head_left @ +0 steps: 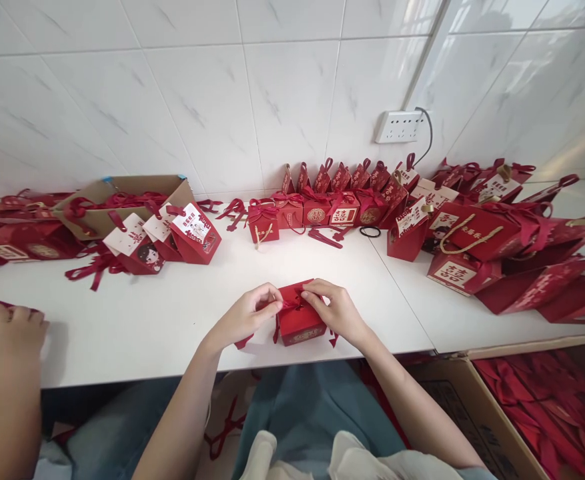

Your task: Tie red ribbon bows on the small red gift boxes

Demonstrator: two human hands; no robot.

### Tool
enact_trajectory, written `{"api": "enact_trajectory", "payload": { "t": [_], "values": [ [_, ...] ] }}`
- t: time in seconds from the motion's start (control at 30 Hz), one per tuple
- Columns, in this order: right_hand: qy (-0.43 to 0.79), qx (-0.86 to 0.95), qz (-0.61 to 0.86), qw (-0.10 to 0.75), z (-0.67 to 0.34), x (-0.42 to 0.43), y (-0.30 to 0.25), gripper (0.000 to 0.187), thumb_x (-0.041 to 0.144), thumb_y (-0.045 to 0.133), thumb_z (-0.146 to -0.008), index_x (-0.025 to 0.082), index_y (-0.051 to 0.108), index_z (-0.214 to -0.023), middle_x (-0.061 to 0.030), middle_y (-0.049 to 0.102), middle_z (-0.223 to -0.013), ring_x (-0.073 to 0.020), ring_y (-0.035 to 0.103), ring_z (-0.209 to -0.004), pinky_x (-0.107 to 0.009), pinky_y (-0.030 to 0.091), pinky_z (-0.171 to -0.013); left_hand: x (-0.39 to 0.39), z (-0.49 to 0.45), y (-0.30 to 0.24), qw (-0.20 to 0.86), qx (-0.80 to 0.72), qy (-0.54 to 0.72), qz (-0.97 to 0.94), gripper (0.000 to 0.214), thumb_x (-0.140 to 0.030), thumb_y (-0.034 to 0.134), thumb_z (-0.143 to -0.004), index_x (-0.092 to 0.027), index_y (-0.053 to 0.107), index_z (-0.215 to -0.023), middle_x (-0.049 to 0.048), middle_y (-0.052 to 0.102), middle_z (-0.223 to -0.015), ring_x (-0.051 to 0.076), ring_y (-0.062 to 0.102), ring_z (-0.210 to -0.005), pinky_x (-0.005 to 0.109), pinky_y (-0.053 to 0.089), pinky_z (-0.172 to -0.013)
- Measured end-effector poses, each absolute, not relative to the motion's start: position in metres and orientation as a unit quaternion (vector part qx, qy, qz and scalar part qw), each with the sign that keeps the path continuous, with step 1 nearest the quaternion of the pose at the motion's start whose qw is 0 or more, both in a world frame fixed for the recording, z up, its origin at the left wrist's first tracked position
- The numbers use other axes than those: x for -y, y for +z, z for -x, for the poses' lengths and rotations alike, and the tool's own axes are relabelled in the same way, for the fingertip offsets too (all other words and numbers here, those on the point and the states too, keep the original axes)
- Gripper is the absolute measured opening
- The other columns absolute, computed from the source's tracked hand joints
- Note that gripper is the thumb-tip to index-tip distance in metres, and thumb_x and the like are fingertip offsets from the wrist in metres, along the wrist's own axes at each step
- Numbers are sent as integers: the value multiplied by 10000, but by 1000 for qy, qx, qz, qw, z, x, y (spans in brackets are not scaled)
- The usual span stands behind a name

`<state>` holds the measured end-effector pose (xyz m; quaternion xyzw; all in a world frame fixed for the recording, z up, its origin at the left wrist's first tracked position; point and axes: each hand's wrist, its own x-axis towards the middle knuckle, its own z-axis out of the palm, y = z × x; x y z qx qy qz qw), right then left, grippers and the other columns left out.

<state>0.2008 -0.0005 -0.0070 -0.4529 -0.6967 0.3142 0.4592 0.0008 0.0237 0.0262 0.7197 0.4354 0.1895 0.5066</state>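
Observation:
A small red gift box (302, 327) with a gold emblem on its front stands on the white table just in front of me. Dark red ribbon (292, 303) runs across its top, and loose ends hang down at both sides. At the box's upper left, my left hand (255, 310) pinches the ribbon between thumb and fingers. My right hand (335, 307) is closed at the top right of the box, its fingertips on the ribbon by the middle. Part of the ribbon is hidden behind the fingers.
A co-worker's hand (15, 333) holds a red item at the left edge. Finished-looking red boxes (317, 210) line the wall, with more at right. A cardboard box (137, 213) of ribbons stands back left. An open carton (467, 400) of red pieces is at lower right.

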Motion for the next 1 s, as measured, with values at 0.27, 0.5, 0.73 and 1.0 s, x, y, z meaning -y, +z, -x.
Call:
{"api": "enact_trajectory", "payload": {
  "t": [0.27, 0.5, 0.73, 1.0],
  "values": [
    [280, 705, 483, 437, -195, 2, -12, 202, 162, 434, -846, 219, 622, -894, -60, 669, -889, -200, 611, -850, -365, 475, -796, -20, 0, 40, 313, -462, 161, -814, 144, -289, 455, -837, -224, 583, -848, 8, 568, -876, 150, 543, -708, 264, 416, -675],
    [364, 609, 529, 466, -191, 3, -13, 140, 220, 545, -790, 232, 587, -923, -10, 704, -864, -186, 658, -836, -323, 496, -782, -28, -5, 48, 300, -378, 196, -854, 200, -259, 439, -877, -229, 632, -833, 17, 573, -897, 154, 563, -767, 260, 416, -717],
    [285, 672, 500, 466, -187, 3, -11, 158, 165, 492, -810, 230, 636, -817, -24, 677, -848, -184, 602, -808, -332, 455, -781, -36, -21, 59, 212, -336, 166, -902, 187, -232, 432, -884, -221, 618, -898, 18, 607, -874, 168, 561, -786, 274, 400, -700],
    [298, 688, 487, 447, -189, 2, -10, 192, 137, 474, -818, 233, 623, -745, -20, 655, -794, -186, 578, -794, -340, 439, -788, -58, -30, 47, 319, -303, 222, -870, 168, -266, 494, -850, -212, 637, -780, 27, 565, -913, 147, 564, -779, 257, 433, -747]
  ]
}}
